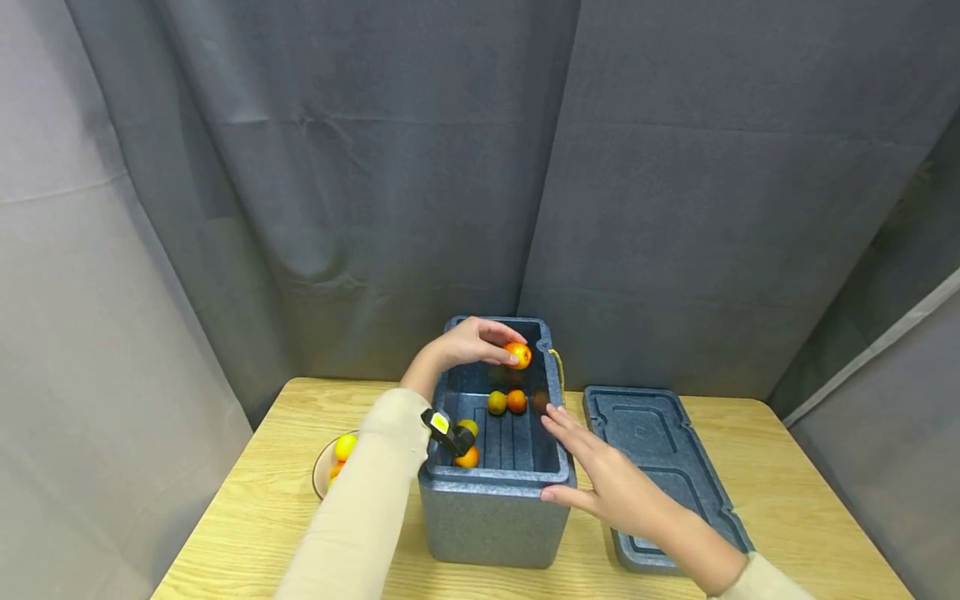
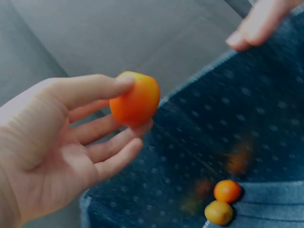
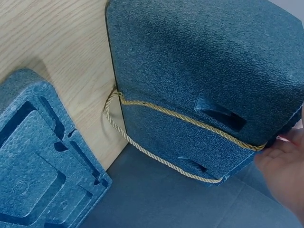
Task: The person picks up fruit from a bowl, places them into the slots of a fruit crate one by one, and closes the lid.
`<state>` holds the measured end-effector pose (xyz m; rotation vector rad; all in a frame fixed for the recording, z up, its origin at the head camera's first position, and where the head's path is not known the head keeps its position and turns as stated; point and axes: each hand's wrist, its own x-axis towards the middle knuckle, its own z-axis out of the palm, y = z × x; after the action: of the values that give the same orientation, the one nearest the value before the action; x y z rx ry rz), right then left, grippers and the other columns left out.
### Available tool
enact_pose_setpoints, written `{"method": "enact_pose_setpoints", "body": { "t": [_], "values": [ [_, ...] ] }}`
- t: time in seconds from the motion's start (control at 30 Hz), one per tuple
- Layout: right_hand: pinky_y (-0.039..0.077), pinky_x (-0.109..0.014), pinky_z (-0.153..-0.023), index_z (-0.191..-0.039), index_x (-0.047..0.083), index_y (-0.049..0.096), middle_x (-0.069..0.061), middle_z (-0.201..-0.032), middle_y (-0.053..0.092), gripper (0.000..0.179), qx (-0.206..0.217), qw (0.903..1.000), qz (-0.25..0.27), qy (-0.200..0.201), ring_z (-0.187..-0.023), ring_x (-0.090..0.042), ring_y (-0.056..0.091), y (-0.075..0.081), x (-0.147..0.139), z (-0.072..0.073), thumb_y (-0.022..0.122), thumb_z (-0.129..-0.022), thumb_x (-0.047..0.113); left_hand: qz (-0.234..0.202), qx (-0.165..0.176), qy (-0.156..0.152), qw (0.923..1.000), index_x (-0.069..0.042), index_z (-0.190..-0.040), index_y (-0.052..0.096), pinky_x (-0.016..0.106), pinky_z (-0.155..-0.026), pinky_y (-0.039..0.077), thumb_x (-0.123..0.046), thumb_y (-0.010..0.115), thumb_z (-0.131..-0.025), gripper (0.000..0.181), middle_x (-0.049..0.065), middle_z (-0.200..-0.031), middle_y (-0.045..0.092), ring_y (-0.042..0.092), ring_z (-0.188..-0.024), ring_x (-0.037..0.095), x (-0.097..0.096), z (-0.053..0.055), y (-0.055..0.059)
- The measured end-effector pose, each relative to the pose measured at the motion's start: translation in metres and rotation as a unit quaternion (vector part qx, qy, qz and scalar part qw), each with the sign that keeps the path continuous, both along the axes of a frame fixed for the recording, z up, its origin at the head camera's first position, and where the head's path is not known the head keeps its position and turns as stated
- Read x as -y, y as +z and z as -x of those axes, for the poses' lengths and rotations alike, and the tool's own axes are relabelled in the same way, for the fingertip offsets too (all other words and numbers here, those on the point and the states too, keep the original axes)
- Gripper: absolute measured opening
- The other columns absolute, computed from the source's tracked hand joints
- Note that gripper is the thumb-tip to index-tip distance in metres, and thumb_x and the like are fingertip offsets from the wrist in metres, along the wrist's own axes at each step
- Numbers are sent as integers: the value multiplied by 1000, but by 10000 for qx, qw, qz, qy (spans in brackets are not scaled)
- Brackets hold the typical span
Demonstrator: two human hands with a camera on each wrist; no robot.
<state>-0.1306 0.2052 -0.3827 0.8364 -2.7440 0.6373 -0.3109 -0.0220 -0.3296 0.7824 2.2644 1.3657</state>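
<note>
My left hand (image 1: 467, 343) pinches an orange fruit with a yellowish top (image 2: 136, 100) between thumb and fingertips. It holds the fruit over the far part of a dark grey foam box (image 1: 495, 527), which stands lidless. Inside, a dull yellow fruit (image 1: 497, 403) and an orange fruit (image 1: 517, 402) lie side by side on the ribbed floor. Nearer the front, another yellow fruit (image 1: 468, 427) and an orange one (image 1: 468, 457) are partly covered by the wrist camera. At the box's right rim, my right hand (image 1: 618, 482) has its fingers extended and thumb spread towards the front corner.
Left of the box, a bowl (image 1: 318, 477) with yellow and orange fruits is partly hidden by my left sleeve. The grey foam lid (image 1: 660, 433) lies on the wooden table (image 1: 247, 500) at right. A yellow rope (image 3: 190, 124) runs along the box's side. Grey curtains hang behind.
</note>
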Motion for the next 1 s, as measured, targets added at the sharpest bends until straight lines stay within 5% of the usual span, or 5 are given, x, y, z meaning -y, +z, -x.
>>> {"method": "enact_pose_setpoints", "body": {
  "t": [0.23, 0.5, 0.7, 1.0],
  "values": [
    [46, -49, -102, -149, 15, 34, -5, -158, 30, 81, 88, 10000, 13, 8, -141, -30, 39, 0, 1, 0, 63, -84, 54, 1356, -284, -118, 9903, -9, -116, 70, 27, -88, 55, -17, 72, -84, 33, 8, -114, 71, 64, -93, 16, -5, -7, -19],
    [46, -48, -102, -150, 17, 34, -4, -159, 29, 82, 173, 9998, 83, -16, -141, -29, 39, 1, 1, 0, 63, -83, 55, 2351, -743, 80, 9691, -9, -114, 70, 36, -98, 52, -12, 74, -80, 34, 11, -117, 70, 63, -105, 23, -11, -9, -17],
    [46, -46, -104, -150, 19, 34, -1, -159, 28, 83, 293, 9995, 69, -56, -142, -26, 37, 1, 1, 1, 62, -83, 58, 2315, -915, 25, 9685, -11, -116, 69, 37, -100, 51, -14, 73, -81, 35, 10, -121, 68, 62, -112, 24, -9, -10, -9],
    [44, -46, -106, -150, 17, 34, -1, -159, 28, 84, 242, 9997, 52, -80, -144, -25, 35, 1, 2, -1, 62, -82, 59, 1504, -1070, -166, 9827, -7, -120, 66, 32, -95, 54, -14, 69, -86, 35, 10, -123, 68, 65, -111, 23, 21, -20, 16]
  ]
}}
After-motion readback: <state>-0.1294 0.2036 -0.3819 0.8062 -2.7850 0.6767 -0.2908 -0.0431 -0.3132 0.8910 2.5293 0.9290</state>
